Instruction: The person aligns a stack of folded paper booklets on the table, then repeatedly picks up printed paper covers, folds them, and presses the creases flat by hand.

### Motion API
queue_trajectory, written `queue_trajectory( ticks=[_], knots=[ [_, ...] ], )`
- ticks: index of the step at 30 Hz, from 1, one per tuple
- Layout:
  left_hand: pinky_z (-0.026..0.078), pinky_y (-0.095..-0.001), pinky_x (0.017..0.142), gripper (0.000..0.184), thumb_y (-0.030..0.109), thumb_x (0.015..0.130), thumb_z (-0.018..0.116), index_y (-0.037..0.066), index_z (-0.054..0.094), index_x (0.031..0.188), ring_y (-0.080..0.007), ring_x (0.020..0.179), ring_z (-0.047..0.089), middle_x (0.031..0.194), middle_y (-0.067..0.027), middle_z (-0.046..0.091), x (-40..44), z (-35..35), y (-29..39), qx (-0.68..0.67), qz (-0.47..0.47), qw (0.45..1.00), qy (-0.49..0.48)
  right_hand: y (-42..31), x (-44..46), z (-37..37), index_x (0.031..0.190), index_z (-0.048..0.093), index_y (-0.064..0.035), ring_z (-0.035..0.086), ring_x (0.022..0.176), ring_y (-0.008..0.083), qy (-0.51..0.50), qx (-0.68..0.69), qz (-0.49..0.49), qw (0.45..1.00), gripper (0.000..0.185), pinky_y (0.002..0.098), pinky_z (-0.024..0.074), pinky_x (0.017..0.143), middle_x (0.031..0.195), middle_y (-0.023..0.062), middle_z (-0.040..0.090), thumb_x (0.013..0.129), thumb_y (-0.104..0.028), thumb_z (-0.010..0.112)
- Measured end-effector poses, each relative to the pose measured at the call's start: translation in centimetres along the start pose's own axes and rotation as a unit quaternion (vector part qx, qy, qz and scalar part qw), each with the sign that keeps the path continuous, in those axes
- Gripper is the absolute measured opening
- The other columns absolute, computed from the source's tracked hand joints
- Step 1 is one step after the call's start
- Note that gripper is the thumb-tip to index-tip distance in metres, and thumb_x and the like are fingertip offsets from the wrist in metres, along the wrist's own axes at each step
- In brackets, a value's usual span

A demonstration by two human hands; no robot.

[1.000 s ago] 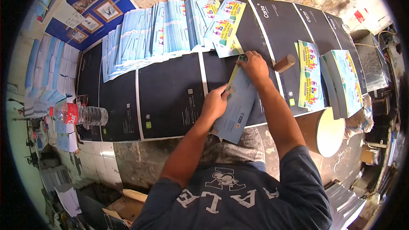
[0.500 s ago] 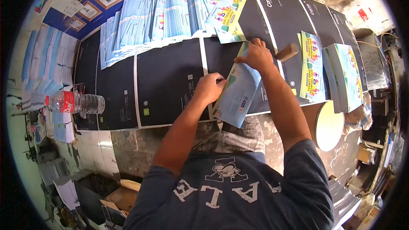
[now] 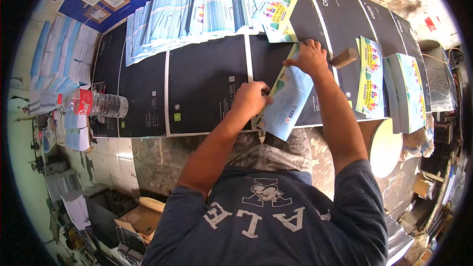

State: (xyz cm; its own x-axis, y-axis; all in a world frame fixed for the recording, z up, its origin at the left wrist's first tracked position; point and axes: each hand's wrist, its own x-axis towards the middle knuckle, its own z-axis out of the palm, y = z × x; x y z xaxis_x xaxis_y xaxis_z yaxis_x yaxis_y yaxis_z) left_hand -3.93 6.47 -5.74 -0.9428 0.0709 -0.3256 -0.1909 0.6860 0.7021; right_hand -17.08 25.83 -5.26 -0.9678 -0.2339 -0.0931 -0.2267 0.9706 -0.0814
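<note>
Blue printed sheet (image 3: 290,96) lies under half-spread fingers of right hand (image 3: 311,59), left hand (image 3: 252,97) curled at edge, grip unclear; booklet row (image 3: 189,12) seems done, thick stack (image 3: 411,88) pending

Our left arm (image 3: 213,145) and right arm (image 3: 342,118) reach forward. Our left hand (image 3: 250,99) curls inward. Our right hand (image 3: 313,60), farther out, parts thumb (image 3: 290,62) from bent fingers (image 3: 316,45).

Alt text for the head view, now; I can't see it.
A person's left hand and right hand touch a blue printed sheet partly overhanging a black table. Overlapping blue booklets lie beyond, to the left; a brown cylinder and printed stacks are to the right.
</note>
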Motion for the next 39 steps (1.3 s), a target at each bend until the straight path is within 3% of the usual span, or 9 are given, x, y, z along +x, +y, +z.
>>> queue_trajectory(
  ticks=[9,10,14,21,27,32,33,35,39],
  knots=[
    [0.057,-0.0423,0.077,0.032,0.014,0.080,0.079,0.006,0.072,0.110,-0.0352,0.085,0.073,0.087,-0.0206,0.072,0.2,0.7,-0.2,0.041,0.055,0.997,0.026,0.0,0.3,0.2,0.130,0.063,-0.0015,0.043,0.133,0.0343,-0.020,0.024,0.032,0.999,0.094,0.0490,0.0415,0.105,0.138,0.0174,0.052,0.064,-0.065,0.082],
    [0.057,-0.0423,0.077,0.032,0.014,0.080,0.079,0.006,0.072,0.110,-0.0352,0.085,0.073,0.087,-0.0206,0.072,0.1,0.7,0.1,0.041,0.058,0.997,0.026,0.0,0.2,0.3,0.130,0.062,0.0007,0.046,0.130,0.0375,-0.014,0.033,0.029,0.999,0.094,0.0482,0.0443,0.103,0.135,0.0214,0.053,0.064,-0.062,0.084],
    [0.056,-0.0472,0.079,0.033,0.013,0.082,0.076,0.009,0.072,0.114,-0.0400,0.085,0.071,0.088,-0.0226,0.071,0.3,1.3,0.1,0.094,0.107,0.989,0.037,1.1,0.3,2.1,0.124,0.061,0.0040,0.058,0.115,0.0397,0.039,0.094,-0.006,0.995,0.089,0.0455,0.0512,0.098,0.122,0.0232,0.057,0.064,-0.057,0.087],
    [0.055,-0.0487,0.081,0.037,0.013,0.081,0.073,0.016,0.073,0.118,-0.0399,0.088,0.070,0.093,-0.0222,0.071,1.1,1.6,-0.2,0.213,0.147,0.966,-0.012,1.0,-0.3,1.9,0.128,0.059,0.0042,0.058,0.116,0.0393,0.051,0.108,-0.005,0.993,0.090,0.0445,0.0514,0.097,0.122,0.0230,0.057,0.066,-0.056,0.085],
    [0.054,-0.0488,0.083,0.035,0.009,0.082,0.070,0.010,0.073,0.118,-0.0413,0.089,0.069,0.095,-0.0229,0.070,0.8,0.4,0.2,0.153,0.143,0.977,-0.038,1.1,-0.6,1.7,0.136,0.053,0.0060,0.055,0.121,0.0400,0.031,0.119,0.004,0.992,0.096,0.0444,0.0466,0.104,0.130,0.0244,0.054,0.070,-0.057,0.083],
    [0.055,-0.0470,0.079,0.039,0.012,0.082,0.075,0.011,0.071,0.121,-0.0407,0.085,0.070,0.091,-0.0241,0.070,0.0,0.3,-1.3,0.123,0.125,0.983,-0.056,1.3,-1.7,2.7,0.137,0.053,0.0016,0.054,0.122,0.0402,0.018,0.130,0.019,0.991,0.074,0.0462,0.0470,0.100,0.125,0.0212,0.055,0.083,-0.043,0.076],
    [0.055,-0.0469,0.079,0.039,0.011,0.082,0.075,0.010,0.071,0.121,-0.0405,0.085,0.070,0.092,-0.0246,0.069,-0.4,0.3,-1.4,0.108,0.111,0.986,-0.064,1.3,-2.2,2.6,0.137,0.053,0.0016,0.054,0.122,0.0402,0.019,0.130,0.019,0.991,0.074,0.0462,0.0470,0.100,0.125,0.0212,0.055,0.083,-0.043,0.076],
    [0.054,-0.0468,0.080,0.039,0.010,0.082,0.075,0.010,0.071,0.121,-0.0403,0.086,0.069,0.093,-0.0246,0.069,-1.3,0.2,-1.7,0.122,0.129,0.983,-0.052,1.5,-3.2,2.2,0.120,0.062,-0.0015,0.055,0.120,0.0376,0.104,0.049,0.015,0.993,0.061,0.0498,0.0492,0.094,0.124,0.0166,0.056,0.080,-0.045,0.078],
    [0.053,-0.0466,0.083,0.039,0.009,0.084,0.072,0.010,0.070,0.122,-0.0401,0.091,0.067,0.095,-0.0235,0.065,-2.0,0.4,-1.6,0.158,0.146,0.976,-0.041,3.2,-1.4,1.3,0.120,0.063,-0.0022,0.058,0.118,0.0378,0.065,0.087,0.073,0.991,0.062,0.0524,0.0480,0.093,0.123,0.0158,0.062,0.076,-0.042,0.080]
  ],
)
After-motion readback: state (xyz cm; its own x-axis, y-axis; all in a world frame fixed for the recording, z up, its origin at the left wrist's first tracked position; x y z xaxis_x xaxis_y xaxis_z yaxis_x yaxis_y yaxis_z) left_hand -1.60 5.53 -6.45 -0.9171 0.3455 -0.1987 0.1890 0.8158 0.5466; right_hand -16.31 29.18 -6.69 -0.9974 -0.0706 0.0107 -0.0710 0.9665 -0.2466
